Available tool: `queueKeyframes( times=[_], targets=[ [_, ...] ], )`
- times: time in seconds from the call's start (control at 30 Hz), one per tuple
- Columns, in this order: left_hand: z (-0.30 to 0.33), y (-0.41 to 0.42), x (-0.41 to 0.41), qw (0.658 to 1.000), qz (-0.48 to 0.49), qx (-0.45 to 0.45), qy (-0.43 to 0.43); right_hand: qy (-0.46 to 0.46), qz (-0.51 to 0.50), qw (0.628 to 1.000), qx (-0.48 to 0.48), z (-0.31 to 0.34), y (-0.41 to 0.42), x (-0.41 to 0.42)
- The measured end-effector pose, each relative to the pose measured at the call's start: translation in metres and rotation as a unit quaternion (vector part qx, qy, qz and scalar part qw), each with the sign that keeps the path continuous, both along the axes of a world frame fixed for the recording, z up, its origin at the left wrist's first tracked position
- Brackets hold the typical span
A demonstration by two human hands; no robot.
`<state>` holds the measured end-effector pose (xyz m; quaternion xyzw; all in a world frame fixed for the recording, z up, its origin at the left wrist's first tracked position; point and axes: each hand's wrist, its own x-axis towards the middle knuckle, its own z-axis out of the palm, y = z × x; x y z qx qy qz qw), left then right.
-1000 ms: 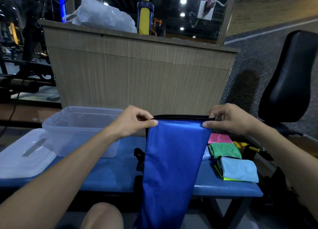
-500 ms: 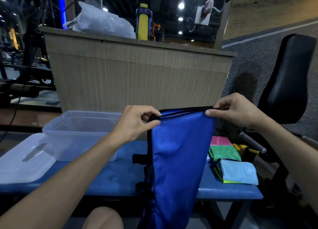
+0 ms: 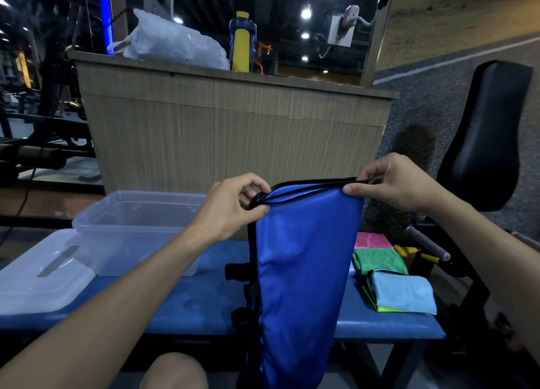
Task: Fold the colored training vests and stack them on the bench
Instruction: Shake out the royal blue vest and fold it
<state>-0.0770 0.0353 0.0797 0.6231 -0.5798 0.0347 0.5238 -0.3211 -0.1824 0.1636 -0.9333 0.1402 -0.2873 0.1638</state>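
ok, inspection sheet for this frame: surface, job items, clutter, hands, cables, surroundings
Surface: blue padded bench, in front of the person.
Job's things: blue vest held up, hanging past the bench's front edge; pink, green, light blue folded vests at the bench's right end.
Clutter: clear plastic bin and its lid at the left end.
Grippers: left hand and right hand pinch the vest's top corners.
Cables: white cord below a wall outlet.
Surroundings: wooden counter with plastic bag and bottle; black pad at right.

No legible text, label, brand, number or sign appears on any item in the head view.
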Motion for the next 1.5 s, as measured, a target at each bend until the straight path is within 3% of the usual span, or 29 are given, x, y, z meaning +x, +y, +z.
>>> queueKeyframes(
  times=[0.47, 0.83, 1.03, 1.17, 1.3, 1.4, 1.5],
  targets=[
    [-0.002, 0.001, -0.004, 0.997, 0.031, 0.012, 0.063, -0.005, -0.019, 0.999, -0.048, 0.008, 0.009, -0.004],
    [0.000, 0.004, -0.008, 0.991, -0.095, 0.023, 0.096, -0.005, -0.020, 0.997, -0.071, 0.016, 0.014, -0.007],
    [0.008, 0.004, -0.009, 0.992, -0.079, 0.046, 0.090, 0.018, -0.019, 0.998, -0.051, 0.014, 0.012, -0.010],
    [0.019, 0.004, -0.004, 0.991, -0.071, 0.081, 0.078, 0.017, 0.023, 1.000, 0.008, 0.008, 0.006, -0.013],
    [0.034, 0.009, -0.002, 0.972, -0.140, 0.118, 0.146, 0.002, 0.085, 0.992, 0.098, -0.004, 0.003, -0.018],
    [0.042, 0.007, -0.002, 0.968, -0.142, 0.135, 0.160, -0.068, 0.106, 0.971, 0.204, -0.017, 0.008, -0.018],
    [0.045, -0.001, -0.002, 0.981, -0.097, 0.106, 0.128, -0.175, 0.101, 0.928, 0.314, -0.036, 0.013, -0.005]
  ],
)
